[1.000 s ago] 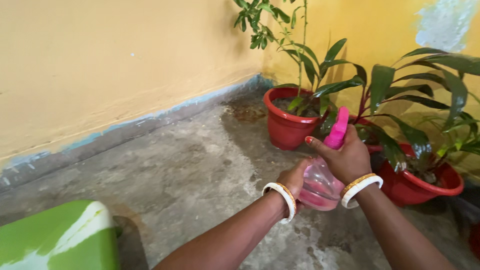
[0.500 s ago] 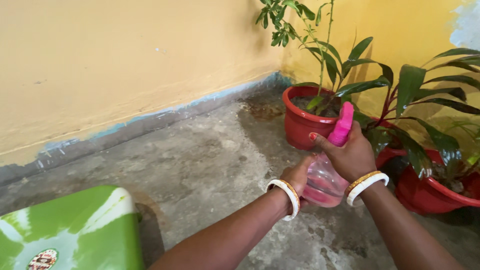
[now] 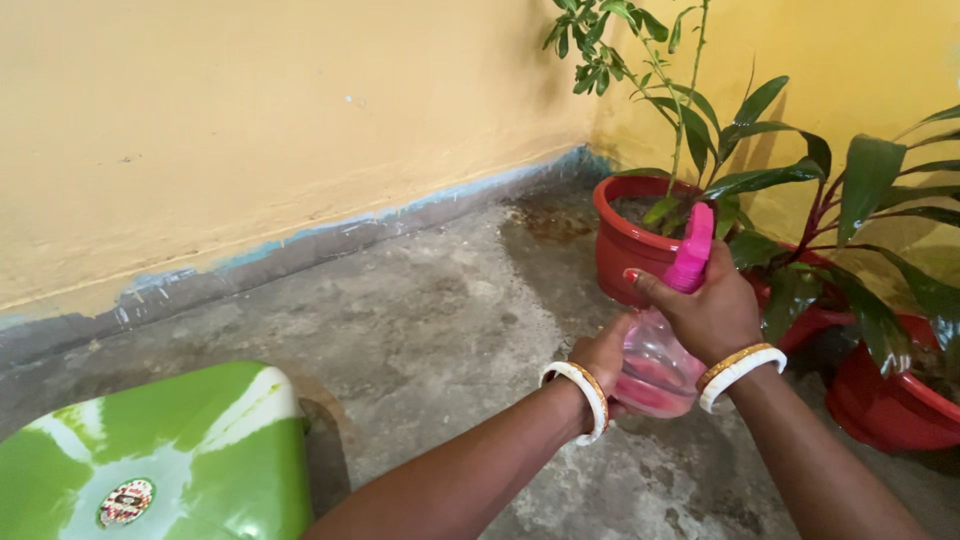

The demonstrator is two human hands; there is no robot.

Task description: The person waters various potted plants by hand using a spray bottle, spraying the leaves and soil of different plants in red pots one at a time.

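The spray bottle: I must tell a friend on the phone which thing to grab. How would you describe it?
Start at the corner of the yellow wall, where red plant pots stand on the concrete floor. In front of them, the left hand and right hand hold the spray bottle. Unlike the opaque pots, it is clear pink plastic with a bright pink head.

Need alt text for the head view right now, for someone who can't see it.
Both hands hold a pink spray bottle: left hand under its clear body, right hand around the pink nozzle. Red plant pots stand against the yellow wall; a green stool sits lower left.
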